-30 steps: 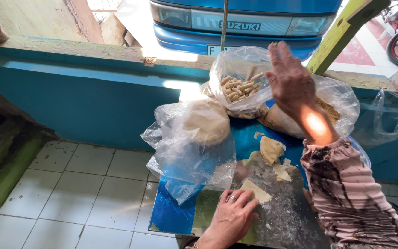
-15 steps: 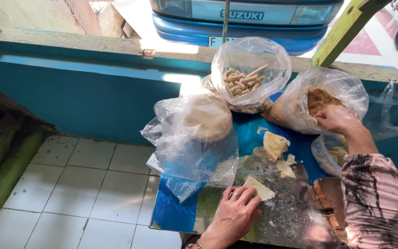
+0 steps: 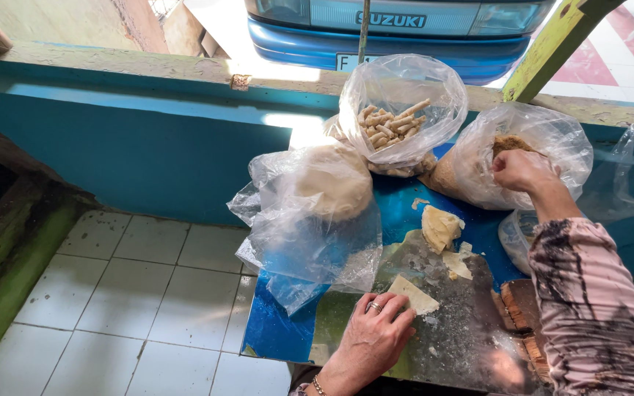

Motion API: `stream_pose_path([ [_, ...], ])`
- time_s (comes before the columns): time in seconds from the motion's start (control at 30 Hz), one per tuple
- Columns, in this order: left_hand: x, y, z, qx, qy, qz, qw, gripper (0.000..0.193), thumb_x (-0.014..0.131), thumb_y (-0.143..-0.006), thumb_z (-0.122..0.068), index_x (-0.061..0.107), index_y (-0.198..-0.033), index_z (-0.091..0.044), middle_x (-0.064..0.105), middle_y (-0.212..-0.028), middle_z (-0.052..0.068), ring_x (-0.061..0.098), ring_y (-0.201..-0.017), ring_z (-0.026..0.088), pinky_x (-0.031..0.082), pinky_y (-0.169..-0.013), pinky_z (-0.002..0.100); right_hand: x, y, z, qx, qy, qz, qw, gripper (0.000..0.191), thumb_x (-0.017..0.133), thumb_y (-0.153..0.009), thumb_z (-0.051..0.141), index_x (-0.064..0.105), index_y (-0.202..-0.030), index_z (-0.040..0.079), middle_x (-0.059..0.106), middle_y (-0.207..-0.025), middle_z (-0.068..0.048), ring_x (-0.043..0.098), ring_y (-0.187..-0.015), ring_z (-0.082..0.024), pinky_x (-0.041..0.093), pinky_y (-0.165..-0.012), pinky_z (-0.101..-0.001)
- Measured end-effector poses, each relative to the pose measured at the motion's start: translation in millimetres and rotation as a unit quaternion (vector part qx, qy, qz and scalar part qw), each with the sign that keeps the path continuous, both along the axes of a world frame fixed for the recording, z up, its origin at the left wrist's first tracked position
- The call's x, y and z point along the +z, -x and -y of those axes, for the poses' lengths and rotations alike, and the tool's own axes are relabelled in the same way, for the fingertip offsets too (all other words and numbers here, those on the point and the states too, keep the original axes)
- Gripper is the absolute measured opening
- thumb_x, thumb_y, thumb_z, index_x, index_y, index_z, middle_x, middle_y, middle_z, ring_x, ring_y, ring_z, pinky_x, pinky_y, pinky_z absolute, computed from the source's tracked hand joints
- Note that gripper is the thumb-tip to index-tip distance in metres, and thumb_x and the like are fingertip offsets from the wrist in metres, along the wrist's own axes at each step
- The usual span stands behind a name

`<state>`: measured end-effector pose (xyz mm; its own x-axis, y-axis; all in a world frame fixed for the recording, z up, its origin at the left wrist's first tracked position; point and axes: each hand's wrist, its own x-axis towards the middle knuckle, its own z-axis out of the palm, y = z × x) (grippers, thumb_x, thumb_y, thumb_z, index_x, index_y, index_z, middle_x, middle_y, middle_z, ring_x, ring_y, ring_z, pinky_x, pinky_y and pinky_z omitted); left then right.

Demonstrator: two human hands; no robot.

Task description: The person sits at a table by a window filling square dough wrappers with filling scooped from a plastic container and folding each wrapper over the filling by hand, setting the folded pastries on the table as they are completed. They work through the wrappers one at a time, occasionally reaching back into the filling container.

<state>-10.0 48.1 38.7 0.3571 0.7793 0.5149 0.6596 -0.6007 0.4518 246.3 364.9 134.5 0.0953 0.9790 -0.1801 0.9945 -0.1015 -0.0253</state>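
My left hand (image 3: 374, 336) lies flat on a floury board (image 3: 461, 331), its fingers touching a thin flattened piece of pale dough (image 3: 414, 295). My right hand (image 3: 522, 169) is closed at the mouth of a clear plastic bag (image 3: 552, 143) that holds a brown crumbly filling (image 3: 509, 144); whether it grips some of it is hidden. A lump of dough (image 3: 439, 226) and a smaller scrap (image 3: 457, 264) sit on the blue table top (image 3: 405, 209) between my hands.
A clear bag of stick-shaped pieces (image 3: 398, 117) leans on the teal wall ledge (image 3: 148, 70). A big bag with a pale dough mass (image 3: 332, 183) slumps at the left of the table. White floor tiles (image 3: 133, 293) lie below. A blue car (image 3: 398, 29) is parked beyond.
My right hand came down from in front of the camera and reached into the bag of brown filling. My left hand stayed on the flattened dough.
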Motion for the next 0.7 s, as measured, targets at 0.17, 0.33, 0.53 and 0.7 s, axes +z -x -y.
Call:
stream_pose_path([
  [0.17,-7,-3,-2,0.075,-0.042,0.011,0.996,0.016,0.074,-0.090,-0.014,0.066,-0.101,-0.007,0.065,-0.111,0.007,0.063,-0.109,0.027,0.047,-0.096,0.044,-1,7,-6,-0.022,-0.018,0.007,1.000,0.029,0.074,-0.083,0.029,0.080,-0.112,0.030,0.077,-0.120,-0.004,0.067,-0.120,-0.029,0.045,-0.106,-0.0501],
  [0.33,-11,-2,-2,0.100,-0.045,0.034,0.993,0.013,0.074,-0.088,-0.013,0.066,-0.096,-0.006,0.065,-0.107,0.009,0.064,-0.104,0.029,0.048,-0.092,0.044,-12,-4,-9,0.038,-0.022,-0.063,0.997,0.031,0.072,-0.086,0.027,0.082,-0.115,0.030,0.077,-0.115,-0.010,0.070,-0.111,-0.032,0.051,-0.099,-0.0455],
  [0.53,-12,-3,-4,0.097,-0.047,0.027,0.994,0.014,0.073,-0.089,-0.012,0.066,-0.099,-0.005,0.064,-0.108,0.010,0.063,-0.103,0.030,0.048,-0.092,0.044,0,-21,-6,0.124,-0.024,-0.141,0.982,0.026,0.076,-0.081,0.021,0.080,-0.106,0.020,0.078,-0.106,-0.008,0.074,-0.098,-0.029,0.056,-0.089,-0.0420],
  [0.7,-15,-3,-3,0.097,-0.051,0.022,0.994,0.015,0.073,-0.088,-0.013,0.065,-0.098,-0.006,0.064,-0.109,0.010,0.063,-0.103,0.031,0.048,-0.092,0.044,-7,-23,10,0.133,-0.226,-0.159,0.952,0.019,0.076,-0.092,0.031,0.082,-0.106,0.019,0.077,-0.107,-0.008,0.073,-0.095,-0.029,0.057,-0.085,-0.0406],
])
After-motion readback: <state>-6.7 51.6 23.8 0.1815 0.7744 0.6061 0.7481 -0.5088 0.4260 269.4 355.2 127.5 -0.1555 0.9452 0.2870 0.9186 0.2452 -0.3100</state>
